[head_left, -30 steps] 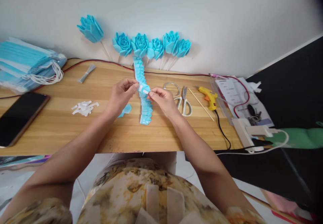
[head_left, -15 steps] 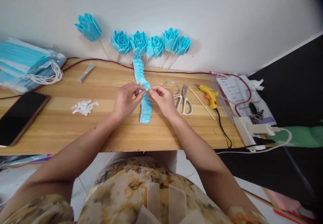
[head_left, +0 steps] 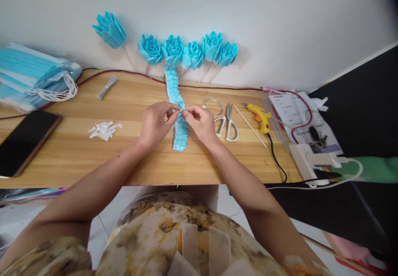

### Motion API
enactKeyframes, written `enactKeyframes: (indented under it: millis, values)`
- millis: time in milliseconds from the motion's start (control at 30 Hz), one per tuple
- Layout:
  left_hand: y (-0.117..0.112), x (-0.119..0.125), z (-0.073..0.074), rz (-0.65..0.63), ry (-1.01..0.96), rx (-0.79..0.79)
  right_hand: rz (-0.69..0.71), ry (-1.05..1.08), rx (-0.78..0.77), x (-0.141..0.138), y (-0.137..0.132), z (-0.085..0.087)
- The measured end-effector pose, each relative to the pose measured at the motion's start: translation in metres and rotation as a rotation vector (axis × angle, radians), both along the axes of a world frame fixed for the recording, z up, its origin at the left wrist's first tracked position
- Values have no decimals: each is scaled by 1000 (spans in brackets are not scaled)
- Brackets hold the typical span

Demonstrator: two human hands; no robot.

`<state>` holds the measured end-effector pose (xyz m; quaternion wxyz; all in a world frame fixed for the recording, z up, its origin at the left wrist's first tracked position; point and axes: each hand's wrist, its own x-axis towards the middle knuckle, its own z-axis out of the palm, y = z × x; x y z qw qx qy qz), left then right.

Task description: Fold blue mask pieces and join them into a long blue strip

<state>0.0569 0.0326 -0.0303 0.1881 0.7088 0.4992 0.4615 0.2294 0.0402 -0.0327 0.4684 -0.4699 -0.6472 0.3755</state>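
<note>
A long row of light-blue folded pieces (head_left: 180,131) lies on the wooden table, overlapping like pleats and running from the wall side toward me. Over its middle, my left hand (head_left: 159,121) and my right hand (head_left: 200,122) meet with thumbs and forefingers pinched. Between the fingertips is a small light-blue folded piece (head_left: 179,101), mostly covered by the fingers. Whether it touches the row beneath, I cannot tell. Several blue flowers (head_left: 173,51) on thin sticks lean against the wall at the row's far end.
Scissors (head_left: 229,122), a wire ring (head_left: 213,106), a thin stick (head_left: 250,126) and a yellow glue gun (head_left: 260,117) lie right. A power strip (head_left: 303,164) is farther right. Left are white scraps (head_left: 104,130), a tied bundle (head_left: 107,87), a phone (head_left: 27,143) and bagged masks (head_left: 34,70).
The view has shifted slightly. Both hands stay pinched together over the blue row, with hardly any visible movement.
</note>
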Motion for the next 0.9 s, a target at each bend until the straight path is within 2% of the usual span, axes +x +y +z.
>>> enactKeyframes:
  millis: [200, 467, 900]
  values:
    - [-1, 1, -1, 5, -7, -34, -17, -50, 78, -2, -1, 0]
    - [-2, 3, -3, 27, 45, -69, -39, -251, 250, -2, -2, -5]
    - [-2, 4, -2, -9, -95, -162, -37, -273, 265, -2, -2, -6]
